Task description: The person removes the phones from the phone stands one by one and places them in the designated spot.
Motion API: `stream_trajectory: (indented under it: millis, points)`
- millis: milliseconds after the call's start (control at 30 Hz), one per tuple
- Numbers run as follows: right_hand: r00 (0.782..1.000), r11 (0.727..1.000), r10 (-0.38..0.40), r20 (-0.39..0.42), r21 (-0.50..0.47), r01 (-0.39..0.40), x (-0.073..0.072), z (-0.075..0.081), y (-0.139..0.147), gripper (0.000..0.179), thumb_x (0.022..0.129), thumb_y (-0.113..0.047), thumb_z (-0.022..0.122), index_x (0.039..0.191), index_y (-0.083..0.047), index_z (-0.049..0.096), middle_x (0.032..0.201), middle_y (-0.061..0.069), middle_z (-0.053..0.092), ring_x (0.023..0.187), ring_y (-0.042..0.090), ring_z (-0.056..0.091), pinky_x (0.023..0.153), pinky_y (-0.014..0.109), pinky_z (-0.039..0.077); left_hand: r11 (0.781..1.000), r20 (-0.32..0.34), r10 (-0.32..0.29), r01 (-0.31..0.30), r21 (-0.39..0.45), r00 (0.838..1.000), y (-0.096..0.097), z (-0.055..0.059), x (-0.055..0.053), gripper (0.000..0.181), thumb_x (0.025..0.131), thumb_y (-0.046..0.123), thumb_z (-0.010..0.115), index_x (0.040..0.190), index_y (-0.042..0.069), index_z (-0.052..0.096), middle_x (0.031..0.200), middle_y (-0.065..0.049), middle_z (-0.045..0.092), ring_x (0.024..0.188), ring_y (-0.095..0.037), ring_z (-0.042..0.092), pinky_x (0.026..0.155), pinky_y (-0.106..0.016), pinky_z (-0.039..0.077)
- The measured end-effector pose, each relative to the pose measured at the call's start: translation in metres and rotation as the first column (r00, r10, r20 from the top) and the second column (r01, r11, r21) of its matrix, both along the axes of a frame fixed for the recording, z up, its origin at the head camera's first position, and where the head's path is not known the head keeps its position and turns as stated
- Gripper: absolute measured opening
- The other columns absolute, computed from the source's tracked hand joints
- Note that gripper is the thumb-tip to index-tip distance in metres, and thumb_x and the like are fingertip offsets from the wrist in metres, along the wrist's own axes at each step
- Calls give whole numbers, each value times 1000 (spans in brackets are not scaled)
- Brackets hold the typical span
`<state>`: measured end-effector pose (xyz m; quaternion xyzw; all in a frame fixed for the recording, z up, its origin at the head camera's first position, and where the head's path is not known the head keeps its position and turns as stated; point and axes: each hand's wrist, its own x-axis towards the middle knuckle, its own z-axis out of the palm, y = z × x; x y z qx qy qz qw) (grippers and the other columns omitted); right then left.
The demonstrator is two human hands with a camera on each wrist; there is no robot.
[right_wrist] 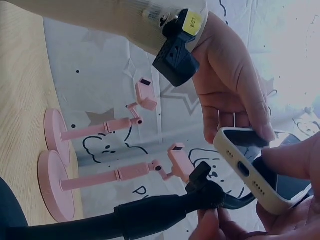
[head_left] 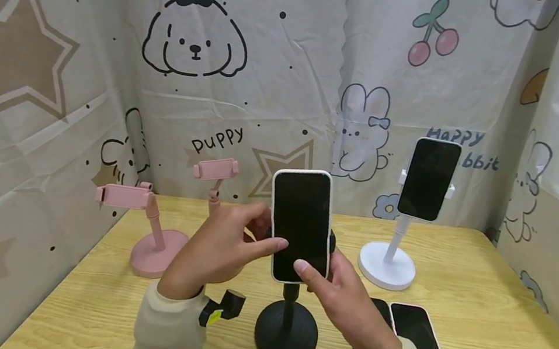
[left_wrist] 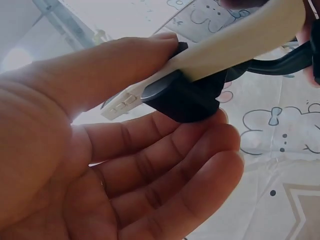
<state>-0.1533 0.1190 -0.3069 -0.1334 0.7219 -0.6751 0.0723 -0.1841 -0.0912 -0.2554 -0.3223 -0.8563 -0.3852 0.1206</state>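
Holding a white-cased phone (head_left: 300, 224) upright at the head of a black stand (head_left: 286, 336), above its round base, screen toward the head camera. Pinching the phone's side with the left grip (head_left: 217, 243), thumb on the screen edge, fingers behind the side clamp (left_wrist: 182, 100). Holding the lower corner with the right grip (head_left: 347, 301), narrow about the phone, thumb on the glass. Not being able to tell the firmness of the clamp's bite from these views.

Risking a forward drop by releasing both sides with too shallow a seat in the clamp. Possibly trapping a fingertip between case and clamp through a sudden inward spring. Possibly pressing the side buttons (left_wrist: 125, 103) through a misplaced clamp. Courting a sag at the joint (right_wrist: 210, 194) by pushing hard with the right thumb, or a tipping stand by pushing high above the base.

Reaching past a light-edged phone (head_left: 423, 335) and a dark phone (head_left: 380, 310), both lying on the surface (head_left: 81, 313); risking a knock from a lowered right forearm. Facing, farther out, a white stand (head_left: 386, 268) with a mounted phone (head_left: 428, 179) and two pink stands (head_left: 159, 253); risking a bump by sweeping wide.
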Motion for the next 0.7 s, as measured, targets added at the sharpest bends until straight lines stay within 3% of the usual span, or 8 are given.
stream_trajectory:
  millis: [133, 233, 400, 533, 700]
  points:
    - [1000, 1000, -16, 16, -2, 16, -3, 2, 2, 55, 93, -36, 63, 140, -22, 39, 132, 4, 55, 111, 27, 54, 93, 42, 43, 1000, 9, -9, 9, 6, 1000, -1, 0, -2, 19, 86, 31, 73, 94, 16, 66, 79, 9, 64, 73, -4, 61, 73, -26, 53]
    - [998, 998, -55, 11, -7, 55, -6, 7, 6, 56, 92, -35, 65, 139, -21, 37, 133, 6, 53, 116, 26, 55, 99, 47, 42, 999, 27, -40, 39, 22, 999, 0, 0, -4, 19, 86, 31, 73, 96, 16, 66, 80, 8, 65, 74, -5, 61, 73, -27, 54]
    - [980, 986, -168, -105, -16, 167, -11, 18, 11, 51, 93, -38, 63, 133, -14, 42, 128, 10, 53, 115, 28, 53, 104, 52, 37, 996, 56, -81, 79, 46, 995, 1, -1, -7, 20, 86, 32, 73, 98, 17, 67, 81, 8, 66, 76, -7, 62, 72, -28, 54]
    - [958, 980, -199, -206, -72, 188, -18, 24, 5, 44, 94, -36, 61, 130, -14, 49, 121, 10, 58, 108, 28, 59, 93, 47, 48, 991, 74, -119, 114, 68, 990, -2, -3, -11, 21, 85, 29, 75, 101, 17, 67, 83, 7, 67, 78, -8, 63, 71, -28, 55]
    - [948, 979, -190, -255, -125, 163, -25, 24, -10, 38, 96, -34, 60, 127, -13, 54, 113, 13, 63, 93, 29, 67, 76, 44, 56, 975, 91, -203, 193, 107, 975, -12, -5, -18, 23, 86, 22, 74, 106, 16, 65, 88, 3, 68, 82, -11, 65, 71, -30, 55]
